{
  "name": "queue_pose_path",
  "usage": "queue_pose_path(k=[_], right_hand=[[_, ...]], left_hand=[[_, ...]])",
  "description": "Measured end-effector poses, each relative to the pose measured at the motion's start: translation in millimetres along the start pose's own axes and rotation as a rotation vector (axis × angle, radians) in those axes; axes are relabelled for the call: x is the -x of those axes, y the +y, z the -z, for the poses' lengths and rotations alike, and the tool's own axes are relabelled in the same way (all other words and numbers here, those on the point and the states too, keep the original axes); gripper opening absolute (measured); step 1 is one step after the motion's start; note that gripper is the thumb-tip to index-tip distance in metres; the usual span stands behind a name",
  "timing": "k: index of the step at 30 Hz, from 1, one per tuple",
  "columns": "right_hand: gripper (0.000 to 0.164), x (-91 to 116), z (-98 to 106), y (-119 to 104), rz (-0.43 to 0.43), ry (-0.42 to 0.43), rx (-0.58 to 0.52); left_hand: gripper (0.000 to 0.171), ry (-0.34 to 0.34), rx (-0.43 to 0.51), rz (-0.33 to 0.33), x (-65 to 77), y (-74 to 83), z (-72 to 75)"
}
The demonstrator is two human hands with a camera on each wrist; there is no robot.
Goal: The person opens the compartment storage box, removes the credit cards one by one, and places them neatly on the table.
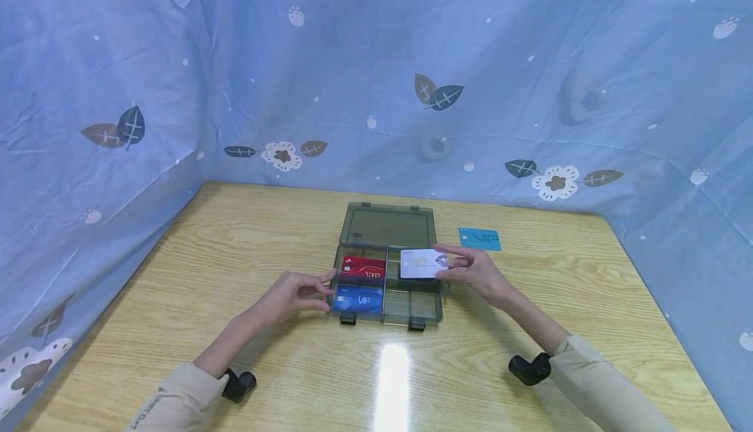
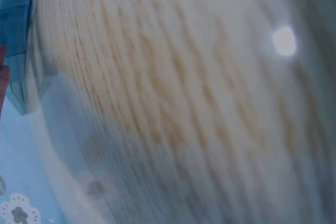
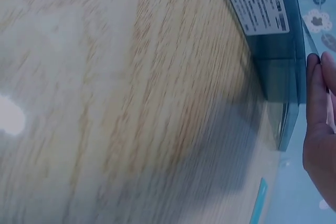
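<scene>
Smoky-grey translucent plastic divided box: lid swung open on the far side, dark latches along the near edge, white printed label on the outside. White rectangular card with pale gold "VIP" lettering: held by its right end over the far right compartment; contact unclear. Glossy red "VIP" card: far left compartment. Blue "VIP" card: near left compartment. Flat teal "VIP" card: outside, right of lid.
</scene>
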State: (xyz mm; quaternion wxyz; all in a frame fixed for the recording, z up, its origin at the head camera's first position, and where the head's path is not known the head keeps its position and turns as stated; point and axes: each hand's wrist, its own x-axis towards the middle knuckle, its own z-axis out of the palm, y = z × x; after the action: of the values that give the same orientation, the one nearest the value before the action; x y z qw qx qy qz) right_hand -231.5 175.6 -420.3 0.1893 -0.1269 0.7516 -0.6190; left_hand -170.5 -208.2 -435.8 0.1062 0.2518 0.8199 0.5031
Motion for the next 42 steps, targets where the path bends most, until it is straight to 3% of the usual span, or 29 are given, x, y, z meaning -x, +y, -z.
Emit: queue_pose_path(k=[27, 42], right_hand=[[0.064, 17, 36, 14, -0.039, -0.036, -0.036], [0.063, 31, 56, 24, -0.041, -0.031, -0.15]], left_hand=[[0.018, 0.0, -0.005, -0.009, -0.4, 0.1, 0.9], [0.018, 0.0, -0.033, -0.013, -0.7, 2.5, 1.0]])
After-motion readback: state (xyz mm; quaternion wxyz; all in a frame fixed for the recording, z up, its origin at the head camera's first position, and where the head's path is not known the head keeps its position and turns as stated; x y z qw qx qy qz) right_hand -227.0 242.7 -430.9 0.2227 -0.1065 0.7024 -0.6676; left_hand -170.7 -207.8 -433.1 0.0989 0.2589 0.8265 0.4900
